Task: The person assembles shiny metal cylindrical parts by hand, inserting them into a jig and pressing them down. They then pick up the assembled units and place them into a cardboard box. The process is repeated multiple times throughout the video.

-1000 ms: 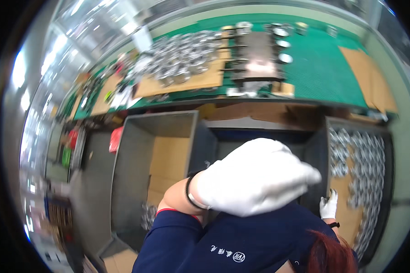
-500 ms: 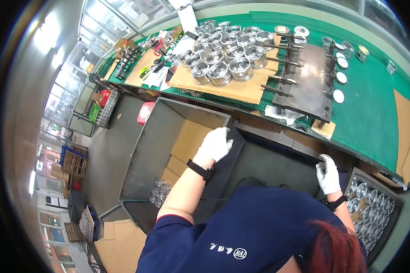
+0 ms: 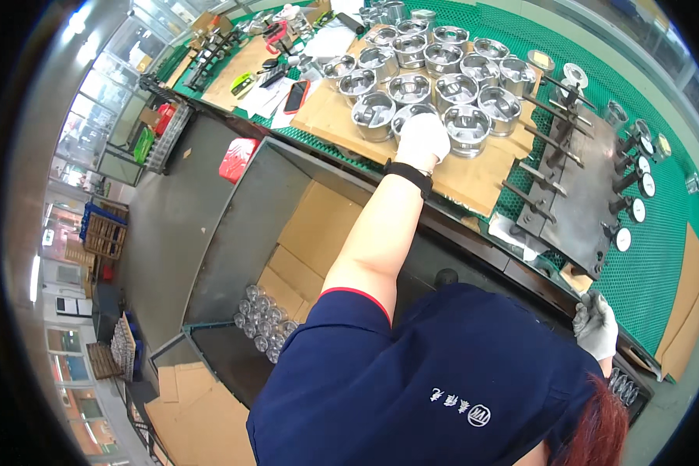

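1. Left hand (image 3: 422, 137) is off the bin edge (image 3: 326, 159) and now reaches up onto the table (image 3: 474, 175), resting on a metal piston (image 3: 408, 116).
2. Right hand (image 3: 596, 325) sits lower right, at the table's near edge.

We list: round cast-metal pistons (image 3: 435, 74) in rows on a flat cardboard sheet (image 3: 474, 175), itself on the meshed bench mat (image 3: 660, 256). Right of them, a steel pin fixture plate (image 3: 579, 202). Below the bench edge, an open cardboard-lined bin (image 3: 287, 233) (more pistons (image 3: 264, 322) inside).
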A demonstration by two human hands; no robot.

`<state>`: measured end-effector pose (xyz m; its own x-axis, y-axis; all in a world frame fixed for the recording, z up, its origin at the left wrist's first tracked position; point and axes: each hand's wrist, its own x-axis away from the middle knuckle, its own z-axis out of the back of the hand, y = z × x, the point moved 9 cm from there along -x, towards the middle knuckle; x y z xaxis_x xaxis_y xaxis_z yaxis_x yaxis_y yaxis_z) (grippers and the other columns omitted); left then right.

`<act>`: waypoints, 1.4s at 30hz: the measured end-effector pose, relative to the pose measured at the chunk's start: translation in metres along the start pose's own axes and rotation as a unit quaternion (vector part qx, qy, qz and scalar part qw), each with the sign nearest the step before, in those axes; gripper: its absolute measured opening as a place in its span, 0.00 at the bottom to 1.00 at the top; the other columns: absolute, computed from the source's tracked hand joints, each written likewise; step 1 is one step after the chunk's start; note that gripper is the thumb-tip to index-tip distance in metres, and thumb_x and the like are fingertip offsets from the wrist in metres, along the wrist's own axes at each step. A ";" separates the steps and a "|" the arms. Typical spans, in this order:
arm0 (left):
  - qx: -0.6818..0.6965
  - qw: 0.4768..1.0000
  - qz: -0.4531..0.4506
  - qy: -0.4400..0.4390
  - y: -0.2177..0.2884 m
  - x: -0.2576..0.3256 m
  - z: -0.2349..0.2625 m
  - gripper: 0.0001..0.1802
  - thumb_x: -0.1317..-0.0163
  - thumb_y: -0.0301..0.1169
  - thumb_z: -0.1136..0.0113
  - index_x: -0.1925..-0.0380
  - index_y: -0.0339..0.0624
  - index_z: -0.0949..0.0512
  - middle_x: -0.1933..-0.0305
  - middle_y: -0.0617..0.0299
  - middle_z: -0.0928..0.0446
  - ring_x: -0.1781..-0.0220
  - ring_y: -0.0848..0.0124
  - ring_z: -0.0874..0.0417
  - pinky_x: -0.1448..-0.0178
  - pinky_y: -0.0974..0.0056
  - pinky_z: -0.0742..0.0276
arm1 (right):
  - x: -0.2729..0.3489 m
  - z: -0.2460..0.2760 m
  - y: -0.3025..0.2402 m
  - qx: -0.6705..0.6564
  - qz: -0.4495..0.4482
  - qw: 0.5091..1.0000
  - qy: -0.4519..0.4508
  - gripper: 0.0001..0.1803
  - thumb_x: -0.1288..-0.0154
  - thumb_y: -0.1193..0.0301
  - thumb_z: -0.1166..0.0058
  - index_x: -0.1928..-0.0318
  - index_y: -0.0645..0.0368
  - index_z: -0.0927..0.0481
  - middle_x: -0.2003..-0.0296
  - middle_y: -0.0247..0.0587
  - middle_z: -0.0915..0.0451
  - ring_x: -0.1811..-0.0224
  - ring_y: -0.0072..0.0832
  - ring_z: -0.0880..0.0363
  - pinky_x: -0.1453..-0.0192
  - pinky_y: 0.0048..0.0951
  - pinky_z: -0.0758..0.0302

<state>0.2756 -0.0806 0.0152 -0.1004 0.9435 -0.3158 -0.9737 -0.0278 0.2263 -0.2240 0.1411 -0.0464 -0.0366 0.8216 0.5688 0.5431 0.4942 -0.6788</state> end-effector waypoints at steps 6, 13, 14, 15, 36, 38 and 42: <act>0.027 0.997 0.026 -0.061 -0.011 -0.007 -0.004 0.16 0.43 0.40 0.41 0.72 0.38 0.14 0.67 0.43 0.15 0.62 0.47 0.13 0.54 0.49 0.18 | -0.010 -0.073 -0.043 0.095 0.105 0.990 -0.005 0.19 0.26 0.66 0.46 0.40 0.60 0.23 0.54 0.38 0.19 0.59 0.24 0.21 0.51 0.25 0.21; 0.122 0.974 -0.054 -0.185 0.002 0.056 0.023 0.17 0.37 0.42 0.34 0.58 0.40 0.15 0.67 0.53 0.17 0.61 0.58 0.15 0.51 0.57 0.19 | -0.044 -0.127 -0.053 0.379 0.131 0.910 -0.101 0.16 0.25 0.72 0.46 0.41 0.64 0.24 0.51 0.40 0.18 0.49 0.25 0.18 0.42 0.28 0.22; 0.352 0.904 0.103 -0.221 0.006 0.065 0.019 0.17 0.35 0.41 0.34 0.56 0.39 0.16 0.64 0.55 0.15 0.61 0.62 0.14 0.52 0.60 0.18 | -0.049 -0.136 -0.052 0.386 0.122 0.904 -0.139 0.17 0.25 0.73 0.45 0.40 0.64 0.25 0.48 0.41 0.18 0.49 0.26 0.18 0.42 0.29 0.22; 0.550 0.756 0.255 -0.245 0.024 0.077 0.020 0.17 0.34 0.41 0.35 0.54 0.39 0.16 0.61 0.56 0.14 0.62 0.67 0.14 0.53 0.62 0.18 | -0.052 -0.146 -0.051 0.394 0.113 0.895 -0.174 0.18 0.25 0.73 0.44 0.38 0.64 0.26 0.46 0.42 0.19 0.50 0.26 0.18 0.41 0.30 0.22; 0.305 0.876 -0.321 -0.189 0.311 0.059 -0.005 0.46 0.51 0.28 0.26 0.32 0.31 0.37 0.40 0.40 0.26 0.40 0.43 0.22 0.35 0.51 0.24 | -0.075 -0.158 -0.118 0.651 0.467 0.597 -0.040 0.52 0.57 0.63 0.23 0.31 0.63 0.35 0.43 0.60 0.27 0.42 0.54 0.24 0.40 0.47 0.23; 0.294 0.885 -0.331 -0.145 0.317 0.061 -0.014 0.51 0.56 0.32 0.22 0.31 0.32 0.38 0.40 0.40 0.26 0.41 0.42 0.22 0.36 0.50 0.24 | -0.070 -0.154 -0.120 0.613 0.505 0.605 -0.057 0.50 0.55 0.65 0.24 0.31 0.62 0.35 0.41 0.60 0.28 0.41 0.55 0.24 0.39 0.47 0.23; 0.287 0.892 -0.330 -0.116 0.317 0.061 -0.024 0.54 0.58 0.39 0.19 0.31 0.32 0.37 0.41 0.41 0.25 0.41 0.42 0.22 0.37 0.49 0.24 | -0.064 -0.109 -0.114 0.577 0.444 0.685 -0.036 0.51 0.47 0.67 0.25 0.27 0.64 0.40 0.46 0.58 0.22 0.47 0.52 0.19 0.42 0.42 0.20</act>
<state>-0.0445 -0.0403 0.0457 0.5651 0.7374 -0.3700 -0.5341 0.6688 0.5171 -0.1917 0.0009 0.0448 -0.1856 0.9352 -0.3016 -0.6449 -0.3475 -0.6807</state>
